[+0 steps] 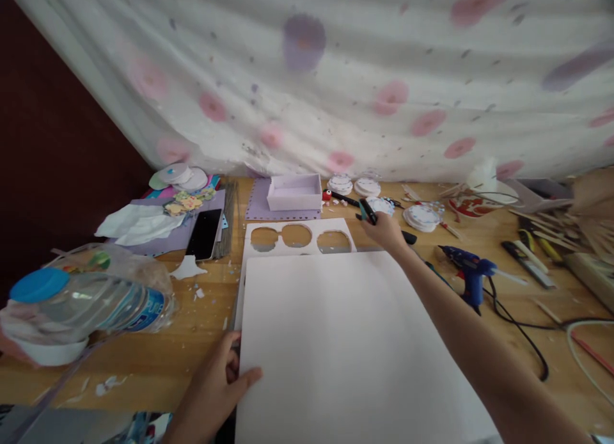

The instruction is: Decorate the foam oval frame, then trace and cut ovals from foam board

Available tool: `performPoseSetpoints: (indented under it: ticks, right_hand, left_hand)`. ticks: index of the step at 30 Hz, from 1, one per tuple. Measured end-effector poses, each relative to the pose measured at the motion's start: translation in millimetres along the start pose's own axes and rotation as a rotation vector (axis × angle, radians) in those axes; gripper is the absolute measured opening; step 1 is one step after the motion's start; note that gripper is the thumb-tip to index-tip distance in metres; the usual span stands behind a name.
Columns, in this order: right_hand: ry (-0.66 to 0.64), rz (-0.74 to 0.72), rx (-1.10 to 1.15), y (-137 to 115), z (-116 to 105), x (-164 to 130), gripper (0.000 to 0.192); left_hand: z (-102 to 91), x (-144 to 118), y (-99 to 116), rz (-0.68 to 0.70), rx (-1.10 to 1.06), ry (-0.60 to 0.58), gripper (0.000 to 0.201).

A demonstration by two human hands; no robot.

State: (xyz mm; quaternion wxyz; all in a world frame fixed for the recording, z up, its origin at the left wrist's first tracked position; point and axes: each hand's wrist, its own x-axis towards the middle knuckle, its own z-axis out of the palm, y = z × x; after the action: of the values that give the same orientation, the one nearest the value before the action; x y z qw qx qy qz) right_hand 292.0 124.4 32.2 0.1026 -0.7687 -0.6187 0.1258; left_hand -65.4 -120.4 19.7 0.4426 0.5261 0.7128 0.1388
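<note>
A large white board (330, 341) lies in front of me. My left hand (215, 383) is closed on its left edge, thumb on top and fingers curled at the side. My right hand (384, 231) reaches over the board's far right corner, fingers closed round a black-and-teal tool (368, 211) whose kind I cannot make out. Partly under the board's far edge is a white sheet with round cut-outs (311, 225). Stacks of white paper discs (421, 217) stand close to my right hand, and an open white box (294, 193) sits beyond the sheet.
At left are a plastic bottle (96, 297) with a blue cap and a black phone (205, 234). At right lie a blue glue gun (470, 271) with a cord, a utility knife (527, 265) and wooden sticks (551, 229). A flowered curtain (336, 79) hangs behind.
</note>
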Motion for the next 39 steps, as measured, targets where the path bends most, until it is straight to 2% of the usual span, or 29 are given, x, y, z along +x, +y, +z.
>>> performPoseSetpoints:
  ticks: [3,5,8,9,11,13,15,16,18,20,22,24,27,31,39]
  right_hand:
    - [0.02,0.028,-0.042,20,-5,-4,0.025]
    - [0.044,0.013,-0.043,29,-6,-17,0.024]
    - [0.134,-0.025,-0.008,40,-9,-41,0.029]
    - [0.183,-0.041,0.037,44,-10,-48,0.031]
    - [0.247,-0.065,0.179,51,-13,-58,0.033]
    - [0.241,-0.072,0.301,56,-14,-62,0.032]
    - [0.213,-0.07,0.35,57,-14,-63,0.032]
    - [0.219,-0.075,0.355,57,-15,-63,0.033]
    - [0.26,-0.089,0.421,54,-16,-67,0.036]
    - [0.259,-0.076,0.607,49,-15,-75,0.042]
    - [0.139,-0.039,0.881,45,-11,-86,0.046]
    - [-0.044,-0.003,1.11,42,-1,-99,0.045]
    - [-0.184,0.0,1.279,43,17,-115,0.037]
    - [-0.178,-0.059,1.279,52,30,-122,0.029]
    - [-0.226,-0.19,1.164,66,21,-119,0.021]
  left_hand:
    - [-1.2,6,11,0.005,0.051,0.014,0.057]
    - [-5.9,9,20,0.012,0.182,0.02,0.053]
    - [-17.0,15,36,0.074,0.45,0.137,0.045]
    - [-20.1,19,41,0.145,0.53,0.216,0.045]
    - [-22.1,32,52,0.389,0.646,0.336,0.046]
    - [-16.0,50,64,0.699,0.695,0.319,0.049]
    - [-1.5,68,76,0.876,0.728,0.259,0.061]
    - [7.7,77,82,0.919,0.732,0.219,0.067]
    - [26.6,89,89,0.945,0.736,0.123,0.076]
    - [41.4,94,91,0.94,0.743,0.051,0.082]
    - [49.4,93,90,0.925,0.754,0.023,0.084]
    - [51.7,89,87,0.92,0.759,0.02,0.085]
    - [51.4,83,85,0.92,0.762,0.021,0.086]
    - [54.1,81,88,0.915,0.757,0.024,0.087]
    - [62.8,87,96,0.94,0.716,0.029,0.088]
